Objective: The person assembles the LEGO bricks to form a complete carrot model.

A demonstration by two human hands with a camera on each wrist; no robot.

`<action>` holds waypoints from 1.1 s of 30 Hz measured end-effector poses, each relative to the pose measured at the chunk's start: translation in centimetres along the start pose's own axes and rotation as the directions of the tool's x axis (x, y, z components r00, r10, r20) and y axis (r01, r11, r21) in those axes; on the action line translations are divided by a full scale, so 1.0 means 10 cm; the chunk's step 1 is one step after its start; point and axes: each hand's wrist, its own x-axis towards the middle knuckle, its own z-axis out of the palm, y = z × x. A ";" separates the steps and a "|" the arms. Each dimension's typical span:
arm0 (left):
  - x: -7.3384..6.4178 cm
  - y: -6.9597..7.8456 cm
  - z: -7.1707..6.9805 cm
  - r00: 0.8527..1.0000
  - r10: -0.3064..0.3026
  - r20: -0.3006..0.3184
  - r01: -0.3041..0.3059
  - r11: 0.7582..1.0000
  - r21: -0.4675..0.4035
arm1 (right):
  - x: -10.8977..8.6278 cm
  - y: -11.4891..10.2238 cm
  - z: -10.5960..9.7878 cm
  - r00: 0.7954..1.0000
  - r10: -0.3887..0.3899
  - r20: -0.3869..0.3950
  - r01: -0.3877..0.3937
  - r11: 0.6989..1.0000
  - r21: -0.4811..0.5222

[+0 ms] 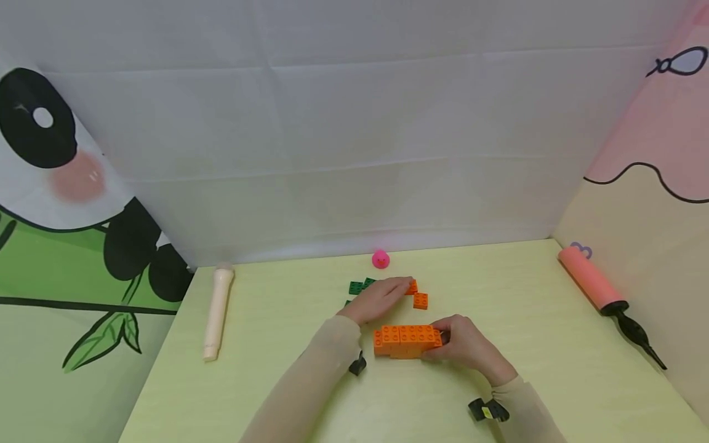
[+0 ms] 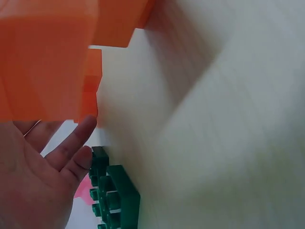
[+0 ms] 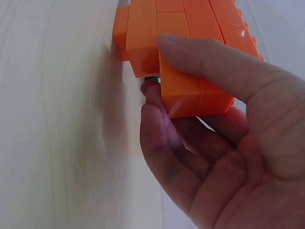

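My right hand (image 1: 469, 346) grips the right end of a block built of orange toy bricks (image 1: 404, 341), thumb on the near side and fingers behind it. In the right wrist view, the thumb presses on the end brick (image 3: 183, 98). Beyond the block, my left hand (image 1: 383, 298) reaches with its fingers stretched out to a loose orange brick (image 1: 412, 287). A second orange brick (image 1: 420, 301) lies just in front of that one. Green bricks (image 1: 356, 288) lie beside the left hand, partly behind it. The left index finger and thumb are hidden by the block in the left wrist view.
A pink ball-like toy (image 1: 380, 259) stands at the table's back edge. On the left lies a pale wooden rolling pin (image 1: 219, 314). A salmon-coloured cylinder with a black handle (image 1: 595, 283) lies along the right edge. Cloth walls (image 1: 354, 135) border the table (image 1: 288, 344).
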 end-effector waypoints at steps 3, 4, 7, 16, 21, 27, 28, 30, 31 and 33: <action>0.02 0.00 0.03 1.000 -0.028 0.007 0.028 1.000 0.013 | 0.00 0.01 -0.01 1.000 -0.002 -0.004 0.002 1.000 -0.008; 0.02 0.00 0.03 1.000 -0.023 0.004 0.023 0.999 0.031 | 0.00 0.02 -0.01 1.000 -0.004 -0.004 0.004 1.000 -0.010; 0.03 -0.01 0.03 0.999 0.028 -0.022 -0.026 0.994 0.110 | -0.01 0.01 -0.01 1.000 -0.009 -0.005 0.008 1.000 -0.021; 0.05 -0.03 0.00 0.990 0.053 -0.133 -0.019 0.969 0.246 | -0.02 0.00 -0.02 1.000 -0.029 -0.006 0.028 0.999 -0.017; 0.07 -0.04 0.00 0.987 0.050 -0.156 -0.016 0.977 0.211 | -0.02 -0.01 -0.01 1.000 -0.020 0.001 0.020 1.000 -0.004; 0.10 -0.02 0.02 0.988 0.065 -0.142 -0.024 0.962 0.271 | -0.02 0.01 -0.01 1.000 -0.017 -0.002 0.017 1.000 -0.016; 0.10 -0.01 0.02 0.989 0.066 -0.136 -0.023 0.954 0.300 | -0.01 0.01 -0.01 1.000 -0.015 -0.004 0.015 1.000 -0.017; 0.11 -0.01 0.04 0.990 0.063 -0.126 -0.013 0.934 0.358 | -0.01 0.01 -0.01 1.000 -0.012 -0.005 0.012 1.000 -0.018; 0.12 -0.02 0.06 0.991 0.058 -0.124 -0.006 0.925 0.380 | -0.01 0.01 -0.01 1.000 -0.009 -0.005 0.009 1.000 -0.018; 0.13 -0.02 0.08 0.991 0.050 -0.124 0.006 0.909 0.417 | -0.02 0.01 -0.01 1.000 -0.011 -0.007 0.011 1.000 -0.018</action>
